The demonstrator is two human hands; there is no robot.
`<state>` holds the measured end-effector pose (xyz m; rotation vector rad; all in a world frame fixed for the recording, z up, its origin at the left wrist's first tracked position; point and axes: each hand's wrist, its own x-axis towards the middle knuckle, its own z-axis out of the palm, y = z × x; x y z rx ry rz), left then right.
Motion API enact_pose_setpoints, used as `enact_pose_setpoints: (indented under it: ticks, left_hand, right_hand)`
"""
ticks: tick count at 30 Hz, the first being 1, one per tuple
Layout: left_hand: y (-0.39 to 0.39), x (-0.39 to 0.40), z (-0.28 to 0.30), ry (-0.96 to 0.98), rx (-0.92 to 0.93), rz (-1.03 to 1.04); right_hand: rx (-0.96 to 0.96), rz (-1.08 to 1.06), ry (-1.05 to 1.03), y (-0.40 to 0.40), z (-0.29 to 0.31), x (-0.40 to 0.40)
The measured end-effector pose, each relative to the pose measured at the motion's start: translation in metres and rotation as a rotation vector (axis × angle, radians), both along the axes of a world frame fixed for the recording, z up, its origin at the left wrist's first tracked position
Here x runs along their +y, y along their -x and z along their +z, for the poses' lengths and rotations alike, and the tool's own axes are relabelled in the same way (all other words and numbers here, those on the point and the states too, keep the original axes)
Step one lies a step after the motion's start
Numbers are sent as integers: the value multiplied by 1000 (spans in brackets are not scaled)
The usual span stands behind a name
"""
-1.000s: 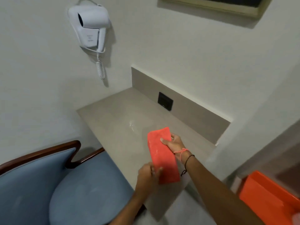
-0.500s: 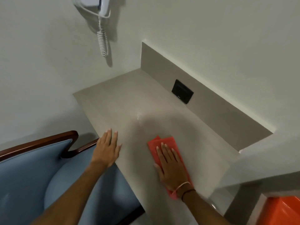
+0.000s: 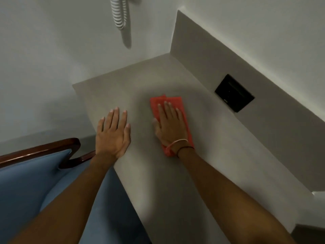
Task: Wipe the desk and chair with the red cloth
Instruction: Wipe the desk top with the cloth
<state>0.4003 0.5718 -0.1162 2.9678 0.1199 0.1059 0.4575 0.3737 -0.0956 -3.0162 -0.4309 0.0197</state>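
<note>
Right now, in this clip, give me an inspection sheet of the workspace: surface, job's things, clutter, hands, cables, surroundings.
Surface: pale grey desk, matt; no spills or marks seen.
Job's things: red cloth folded, flat on the desk; blue chair with a dark wooden frame beside the desk's near-left edge.
Clutter: nothing seen on the desk apart from the cloth.
Hands: right hand lies flat, fingers spread, pressing on the cloth; left hand lies flat on the bare desk near its edge, holding nothing.
Cables: white coiled cord hangs on the wall above the desk, clear of the top.
Surroundings: white walls; black wall socket in the grey back panel.
</note>
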Motion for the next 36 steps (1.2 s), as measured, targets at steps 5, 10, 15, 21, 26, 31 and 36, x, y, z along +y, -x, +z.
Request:
enact_pose_setpoints:
  ticks: [5,10,15,21,26,31,36]
  left_hand:
    - [-6,15,-2,-54,-4,-65]
    - [-12,23,-3,-54,21,-100]
    - [-15,20,-1,-42,13,-85]
    - [-15,20,-2,-37,9,-86]
    - [-16,24,-2,-47,-5,-92]
    - [-16,22,-2,-21,2,-78]
    - [-15,20,-3,-27,31,-83]
  right_hand:
    - [-5,245,-20,111,-12,-18]
    - [58,-83,63,114,-6,-102]
    - [29,-193,68,12,0,-45]
    - [-39,141,-25,93,-10,18]
    - [19,-60,60,153,-7,-99]
    - [48,-356,44,38,1,-100]
    - [-31,-105,-18,49,-10,15]
